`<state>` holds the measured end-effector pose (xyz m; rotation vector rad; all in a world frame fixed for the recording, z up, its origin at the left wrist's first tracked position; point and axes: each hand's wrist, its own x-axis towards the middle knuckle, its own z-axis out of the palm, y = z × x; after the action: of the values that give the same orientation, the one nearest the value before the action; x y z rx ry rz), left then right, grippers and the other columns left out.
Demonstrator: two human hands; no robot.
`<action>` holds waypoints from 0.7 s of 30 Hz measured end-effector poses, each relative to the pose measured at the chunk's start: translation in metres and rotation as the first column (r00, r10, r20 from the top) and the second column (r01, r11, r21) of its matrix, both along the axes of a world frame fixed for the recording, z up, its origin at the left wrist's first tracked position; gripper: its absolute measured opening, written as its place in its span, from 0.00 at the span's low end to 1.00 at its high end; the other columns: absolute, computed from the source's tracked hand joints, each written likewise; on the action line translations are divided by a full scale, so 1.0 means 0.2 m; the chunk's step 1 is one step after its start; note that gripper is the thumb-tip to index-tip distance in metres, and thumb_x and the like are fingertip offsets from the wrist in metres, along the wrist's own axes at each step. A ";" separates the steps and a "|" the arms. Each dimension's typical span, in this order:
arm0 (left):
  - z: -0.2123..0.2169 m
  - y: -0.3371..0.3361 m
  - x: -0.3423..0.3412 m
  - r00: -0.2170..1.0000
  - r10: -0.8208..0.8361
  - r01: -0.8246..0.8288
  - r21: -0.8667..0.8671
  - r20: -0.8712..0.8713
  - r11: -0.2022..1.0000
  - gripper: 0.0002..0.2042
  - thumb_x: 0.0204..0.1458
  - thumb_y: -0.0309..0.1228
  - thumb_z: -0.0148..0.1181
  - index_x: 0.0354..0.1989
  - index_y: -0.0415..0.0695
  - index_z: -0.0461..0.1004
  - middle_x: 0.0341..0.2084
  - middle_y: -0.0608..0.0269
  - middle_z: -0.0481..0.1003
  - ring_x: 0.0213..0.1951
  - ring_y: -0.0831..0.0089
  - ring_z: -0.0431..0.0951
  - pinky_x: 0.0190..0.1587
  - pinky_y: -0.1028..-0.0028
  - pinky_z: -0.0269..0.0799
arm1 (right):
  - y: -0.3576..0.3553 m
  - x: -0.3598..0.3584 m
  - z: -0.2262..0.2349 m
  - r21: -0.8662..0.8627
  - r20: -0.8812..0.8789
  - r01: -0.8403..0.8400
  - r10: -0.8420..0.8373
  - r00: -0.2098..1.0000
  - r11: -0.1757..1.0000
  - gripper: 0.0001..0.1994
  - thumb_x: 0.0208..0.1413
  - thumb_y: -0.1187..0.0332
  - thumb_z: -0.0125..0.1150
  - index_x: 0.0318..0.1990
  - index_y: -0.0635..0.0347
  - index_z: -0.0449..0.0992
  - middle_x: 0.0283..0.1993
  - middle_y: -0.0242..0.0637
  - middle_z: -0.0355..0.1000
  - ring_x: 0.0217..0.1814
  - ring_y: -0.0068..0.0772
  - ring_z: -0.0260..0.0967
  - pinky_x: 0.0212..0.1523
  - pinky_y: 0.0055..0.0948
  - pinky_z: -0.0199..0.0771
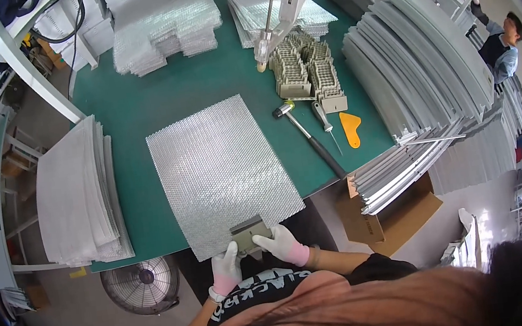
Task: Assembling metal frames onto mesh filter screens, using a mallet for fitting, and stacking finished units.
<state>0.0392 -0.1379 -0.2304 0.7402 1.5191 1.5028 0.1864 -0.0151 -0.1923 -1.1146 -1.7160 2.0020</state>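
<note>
A silvery honeycomb-textured panel (222, 168) lies on the green table, its near edge reaching the table's front. At that near edge is a small grey-green bracket-like part (247, 237). My left hand (226, 268) grips it from the left, thumb on top. On the other side my right hand (281, 246) holds the same part, thumb pressed on its face. White gloves with pink cuffs cover both hands. Fingers under the part are hidden. Similar grey-green parts (306, 66) stand packed in rows at the far right of the panel.
A hammer (309, 134), a screwdriver (324, 119) and an orange scraper (351, 129) lie right of the panel. Stacked panels (75, 192) stand at left; wrapped stacks (165, 21) sit behind. Grey sheets (414, 59) line the right. A fan (147, 278) and a cardboard box (405, 220) are below.
</note>
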 end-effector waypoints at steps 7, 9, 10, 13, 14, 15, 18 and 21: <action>0.04 0.07 0.05 0.933 -0.057 0.052 0.023 0.356 0.998 0.13 0.65 0.34 0.50 0.41 0.35 0.76 0.27 0.62 0.77 0.26 0.77 0.73 0.30 0.79 0.68 | 0.01 -0.02 -0.03 -0.035 -0.022 -0.009 0.009 1.000 0.999 0.16 0.61 0.61 0.57 0.32 0.68 0.79 0.21 0.31 0.73 0.22 0.18 0.67 0.24 0.26 0.68; 0.05 0.09 0.06 0.881 0.029 0.033 -0.121 0.473 0.992 0.14 0.64 0.36 0.51 0.40 0.36 0.77 0.27 0.63 0.77 0.25 0.79 0.72 0.29 0.79 0.68 | 0.00 -0.02 -0.05 -0.040 -0.032 0.001 -0.002 0.999 0.999 0.16 0.61 0.61 0.57 0.32 0.69 0.79 0.20 0.31 0.72 0.21 0.18 0.66 0.24 0.26 0.68; 0.06 0.10 0.06 0.902 0.034 0.036 -0.153 0.430 0.988 0.14 0.64 0.37 0.52 0.40 0.36 0.77 0.26 0.64 0.77 0.25 0.81 0.72 0.29 0.79 0.68 | 0.00 -0.01 -0.07 -0.018 0.003 0.115 -0.115 0.993 0.993 0.17 0.61 0.61 0.57 0.31 0.69 0.79 0.20 0.31 0.72 0.21 0.17 0.65 0.23 0.26 0.66; 0.12 0.10 0.03 0.952 -0.010 0.075 -0.202 0.306 0.977 0.15 0.64 0.37 0.53 0.40 0.36 0.77 0.26 0.64 0.77 0.24 0.82 0.72 0.28 0.79 0.68 | -0.01 -0.02 -0.09 -0.075 -0.007 0.338 -0.340 0.941 0.938 0.16 0.61 0.62 0.58 0.32 0.70 0.80 0.23 0.29 0.74 0.24 0.14 0.65 0.24 0.24 0.66; 0.13 0.10 0.03 0.973 -0.058 0.110 -0.228 0.225 0.967 0.14 0.64 0.37 0.52 0.41 0.36 0.77 0.26 0.64 0.78 0.24 0.81 0.73 0.29 0.80 0.69 | -0.01 -0.02 -0.04 -0.092 -0.048 0.378 -0.383 0.922 0.921 0.16 0.62 0.62 0.58 0.32 0.70 0.80 0.24 0.28 0.75 0.26 0.14 0.66 0.26 0.24 0.67; 0.13 0.11 0.03 0.973 -0.059 0.110 -0.225 0.225 0.968 0.14 0.64 0.37 0.52 0.41 0.36 0.77 0.26 0.64 0.78 0.24 0.81 0.73 0.29 0.80 0.69 | 0.00 -0.02 -0.01 -0.110 -0.089 0.416 -0.426 0.900 0.903 0.16 0.62 0.63 0.58 0.33 0.69 0.81 0.25 0.28 0.75 0.28 0.13 0.66 0.28 0.23 0.67; 0.10 0.10 0.04 0.963 -0.055 0.106 -0.183 0.263 0.977 0.15 0.64 0.37 0.51 0.41 0.35 0.76 0.27 0.62 0.79 0.25 0.80 0.75 0.31 0.79 0.71 | 0.00 -0.01 0.00 -0.073 -0.045 0.390 -0.394 0.918 0.918 0.15 0.63 0.63 0.57 0.34 0.69 0.81 0.27 0.28 0.76 0.30 0.12 0.67 0.31 0.22 0.68; 0.04 0.09 0.06 0.899 -0.006 0.050 -0.089 0.437 0.995 0.15 0.65 0.36 0.50 0.42 0.34 0.75 0.29 0.60 0.79 0.29 0.79 0.77 0.33 0.79 0.73 | 0.00 -0.01 0.02 -0.014 0.003 0.369 -0.369 0.929 0.929 0.15 0.63 0.63 0.58 0.34 0.69 0.81 0.28 0.28 0.76 0.31 0.12 0.66 0.31 0.21 0.68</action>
<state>0.0509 -0.1207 -0.2229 0.3316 1.2212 1.4422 0.1837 -0.0150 -0.1893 -1.3280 -1.3670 1.7798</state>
